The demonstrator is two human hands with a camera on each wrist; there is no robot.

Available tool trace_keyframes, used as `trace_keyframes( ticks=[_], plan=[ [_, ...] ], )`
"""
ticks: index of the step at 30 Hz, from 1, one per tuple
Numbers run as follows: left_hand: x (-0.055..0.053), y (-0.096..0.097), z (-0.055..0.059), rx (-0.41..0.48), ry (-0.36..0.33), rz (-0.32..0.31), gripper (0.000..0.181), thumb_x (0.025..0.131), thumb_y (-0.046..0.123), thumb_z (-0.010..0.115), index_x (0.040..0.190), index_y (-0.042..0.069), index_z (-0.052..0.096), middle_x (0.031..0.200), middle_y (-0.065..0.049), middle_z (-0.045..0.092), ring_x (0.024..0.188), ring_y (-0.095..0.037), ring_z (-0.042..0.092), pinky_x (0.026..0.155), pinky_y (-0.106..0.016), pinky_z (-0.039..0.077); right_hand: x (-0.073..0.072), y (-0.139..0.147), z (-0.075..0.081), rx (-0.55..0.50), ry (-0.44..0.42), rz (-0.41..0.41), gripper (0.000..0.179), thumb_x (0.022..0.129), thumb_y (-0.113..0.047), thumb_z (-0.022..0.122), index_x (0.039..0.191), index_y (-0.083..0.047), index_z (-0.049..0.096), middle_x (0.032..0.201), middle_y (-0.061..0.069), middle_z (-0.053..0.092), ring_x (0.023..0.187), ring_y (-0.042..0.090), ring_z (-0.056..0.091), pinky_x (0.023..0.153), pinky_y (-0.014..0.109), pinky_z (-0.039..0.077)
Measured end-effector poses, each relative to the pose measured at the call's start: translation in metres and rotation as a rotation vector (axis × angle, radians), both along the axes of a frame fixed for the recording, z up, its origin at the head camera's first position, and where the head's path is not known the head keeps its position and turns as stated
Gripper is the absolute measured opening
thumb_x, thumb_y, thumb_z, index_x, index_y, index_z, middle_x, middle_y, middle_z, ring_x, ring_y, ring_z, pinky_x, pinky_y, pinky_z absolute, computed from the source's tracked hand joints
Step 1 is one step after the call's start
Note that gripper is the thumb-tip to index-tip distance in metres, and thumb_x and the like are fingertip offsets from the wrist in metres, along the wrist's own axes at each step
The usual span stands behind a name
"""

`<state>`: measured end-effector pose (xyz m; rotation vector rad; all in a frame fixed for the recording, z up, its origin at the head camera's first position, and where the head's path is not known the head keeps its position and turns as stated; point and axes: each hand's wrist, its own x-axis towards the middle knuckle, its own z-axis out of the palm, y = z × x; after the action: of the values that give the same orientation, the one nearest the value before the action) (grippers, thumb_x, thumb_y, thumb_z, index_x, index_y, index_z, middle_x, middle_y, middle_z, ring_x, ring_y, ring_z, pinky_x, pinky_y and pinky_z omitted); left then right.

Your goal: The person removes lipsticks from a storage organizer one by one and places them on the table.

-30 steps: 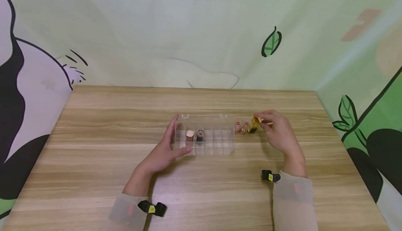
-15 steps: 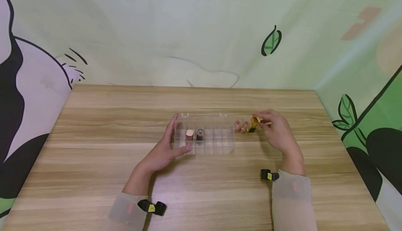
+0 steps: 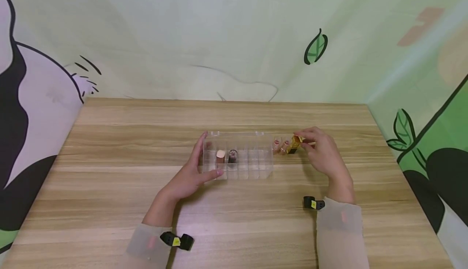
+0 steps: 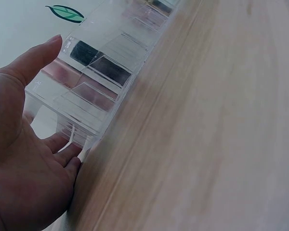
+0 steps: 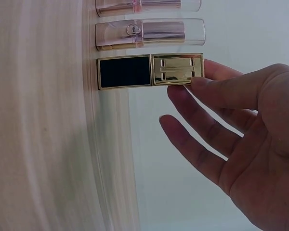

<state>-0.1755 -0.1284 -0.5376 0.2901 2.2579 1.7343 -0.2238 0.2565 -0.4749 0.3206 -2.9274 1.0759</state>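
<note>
A clear, divided lipstick organizer (image 3: 252, 173) sits mid-table. My left hand (image 3: 188, 179) grips its left end, thumb across the front wall and fingers round the side. Two lipsticks stand in its compartments: a pinkish-brown one (image 3: 220, 157) and a dark one (image 3: 232, 157). To the right of the organizer, my right hand (image 3: 323, 155) pinches the top of a gold and black lipstick (image 5: 125, 71) between thumb and fingers. That lipstick stands upright, its base at the tabletop. Close beside it stand two pink lipsticks with clear caps, the nearer lipstick (image 5: 164, 31) and the farther lipstick (image 5: 156, 5).
The wood-grain table (image 3: 234, 216) runs back to a printed cloth backdrop (image 3: 234, 37) with leaves and panda shapes. Each sleeve carries a small black wrist camera, the left camera (image 3: 177, 241) and the right camera (image 3: 313, 203).
The hands, organizer and lipsticks keep their places. My right forearm has shifted very slightly left, and the whole head view has drifted a little.
</note>
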Motion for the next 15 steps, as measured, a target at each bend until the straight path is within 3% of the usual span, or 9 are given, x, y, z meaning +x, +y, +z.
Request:
trace_keyframes(
  ticks=[15],
  plan=[
    [-0.0006, -0.0001, -0.0005, 0.001, 0.003, -0.005, 0.117, 0.094, 0.034, 0.085, 0.165, 0.058, -0.004, 0.176, -0.004, 0.020, 0.165, -0.032, 0.006, 0.130, -0.064, 0.005, -0.0007, 0.0015, 0.0014, -0.007, -0.012, 0.011, 0.037, 0.102, 0.013, 0.058, 0.136, 0.004, 0.070, 0.140, 0.023, 0.061, 0.121, 0.045, 0.063, 0.099, 0.061, 0.056]
  ],
)
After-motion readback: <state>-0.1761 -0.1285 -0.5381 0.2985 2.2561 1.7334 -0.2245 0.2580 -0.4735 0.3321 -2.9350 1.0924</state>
